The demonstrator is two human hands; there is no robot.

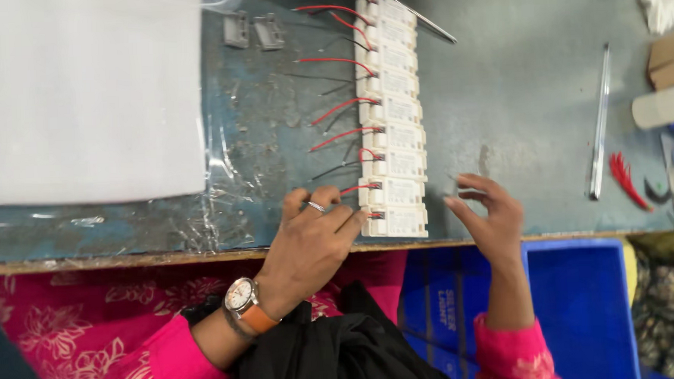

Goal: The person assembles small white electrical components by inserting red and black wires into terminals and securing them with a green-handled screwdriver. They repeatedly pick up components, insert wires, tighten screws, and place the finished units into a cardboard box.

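At the upper left of the frame I see a white sheet. Lower centre, my left hand (with a ring) grasps the nearest white module at its end, on the bench edge. This module closes a column of modules with red wires. My right hand hovers released beside it, above a blue bin.
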